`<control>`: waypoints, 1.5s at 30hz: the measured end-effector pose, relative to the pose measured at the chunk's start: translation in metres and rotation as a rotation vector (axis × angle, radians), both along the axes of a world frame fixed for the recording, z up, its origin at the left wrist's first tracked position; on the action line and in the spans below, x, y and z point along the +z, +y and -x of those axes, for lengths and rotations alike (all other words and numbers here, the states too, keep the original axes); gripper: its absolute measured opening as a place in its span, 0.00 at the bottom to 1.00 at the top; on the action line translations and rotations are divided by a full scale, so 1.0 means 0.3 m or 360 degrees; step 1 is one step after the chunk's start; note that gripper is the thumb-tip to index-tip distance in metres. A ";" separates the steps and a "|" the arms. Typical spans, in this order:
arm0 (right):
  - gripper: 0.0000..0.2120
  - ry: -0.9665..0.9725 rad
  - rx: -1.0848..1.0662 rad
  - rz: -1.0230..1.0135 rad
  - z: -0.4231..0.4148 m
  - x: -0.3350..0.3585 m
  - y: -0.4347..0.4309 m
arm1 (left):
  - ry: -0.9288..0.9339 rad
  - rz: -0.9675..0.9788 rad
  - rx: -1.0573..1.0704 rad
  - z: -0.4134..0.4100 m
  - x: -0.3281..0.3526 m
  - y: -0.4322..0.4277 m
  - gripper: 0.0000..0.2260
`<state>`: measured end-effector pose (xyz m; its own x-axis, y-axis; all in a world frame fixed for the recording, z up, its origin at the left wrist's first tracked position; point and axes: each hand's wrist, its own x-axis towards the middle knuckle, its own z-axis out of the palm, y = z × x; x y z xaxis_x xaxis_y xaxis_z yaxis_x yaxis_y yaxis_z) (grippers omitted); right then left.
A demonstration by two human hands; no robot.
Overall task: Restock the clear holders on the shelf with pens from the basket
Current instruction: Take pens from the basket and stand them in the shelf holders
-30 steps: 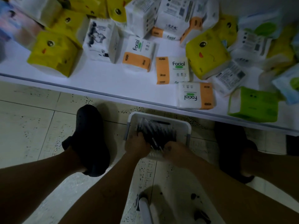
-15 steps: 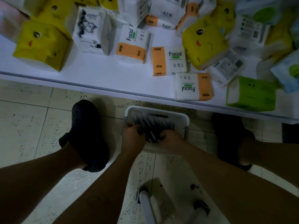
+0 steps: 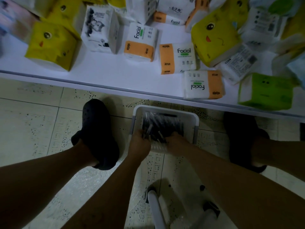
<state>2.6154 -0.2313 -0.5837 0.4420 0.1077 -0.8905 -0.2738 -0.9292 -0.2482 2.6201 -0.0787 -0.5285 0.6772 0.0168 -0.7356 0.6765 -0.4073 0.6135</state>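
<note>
Retail shop: stocked shelf standing over a tiled floor.
A low white shelf [image 3: 105, 75] is carrying jumbled sealed tissue packs: orange-and-white "Facial" packs [image 3: 177, 57], yellow cartoon-face packs [image 3: 52, 45], a green pack [image 3: 265, 91]. A white basket [image 3: 195, 119] of pens [image 3: 163, 124] is sitting on speckled tiles [image 3: 33, 126].

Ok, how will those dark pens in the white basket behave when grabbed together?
Probably stiff and light: the slim dark pens are thin, straight sticks. Likely to roll or slide apart, since they lie loose and fanned in the white plastic basket.
</note>
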 end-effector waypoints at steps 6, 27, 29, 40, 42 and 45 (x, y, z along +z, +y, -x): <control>0.26 0.0103 0.0230 0.0093 -0.004 -0.001 0.021 | -0.0044 -0.0003 -0.0012 -0.008 0.025 -0.014 0.10; 0.04 -0.0474 -0.0768 -0.0103 0.023 0.174 -0.051 | 0.0014 -0.0080 -0.0064 -0.001 0.065 -0.053 0.14; 0.05 -0.0435 -0.1092 -0.0254 0.058 0.194 -0.060 | -0.0050 -0.0022 -0.0005 0.005 0.093 -0.070 0.15; 0.18 -0.0644 -0.1234 -0.0210 0.095 0.431 -0.145 | -0.0527 0.0003 -0.0159 -0.037 0.328 -0.197 0.09; 0.20 -0.0832 -0.1350 -0.0265 0.069 0.505 -0.156 | -0.0571 -0.0040 -0.0174 -0.062 0.380 -0.225 0.09; 0.13 -0.1008 -0.1589 -0.0479 0.045 0.604 -0.175 | -0.0701 0.0001 -0.0156 -0.089 0.485 -0.256 0.11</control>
